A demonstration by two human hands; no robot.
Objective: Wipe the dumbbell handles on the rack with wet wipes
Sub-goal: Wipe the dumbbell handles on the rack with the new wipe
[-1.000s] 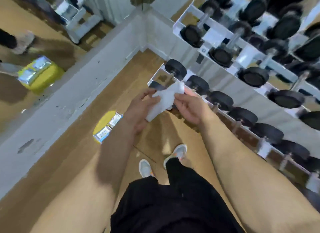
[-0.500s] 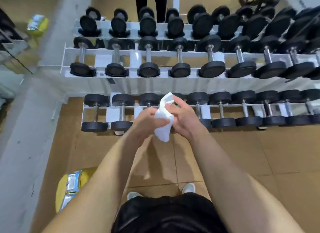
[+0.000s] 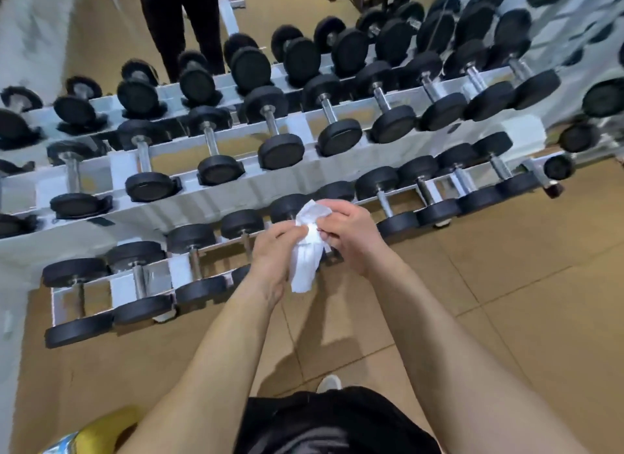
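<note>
Pinching 1 wet wipe (image 3: pixel 305 263) between left hand (image 3: pixel 271 251) and right hand (image 3: pixel 353 237), both curled round it, above the lowest tier of the rack (image 3: pixel 216 200). Touching no dumbbell handles (image 3: pixel 195 263) yet; seemingly all 3 tiers left to wipe.

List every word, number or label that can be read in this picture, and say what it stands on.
No text can be read anywhere.
On the black round dumbbell ends: any weight marks are too blurred to read.
On the yellow pack at the bottom left edge: its silvery-blue label is blurred and unreadable.
On the white crumpled wet wipe: no print shows.
</note>
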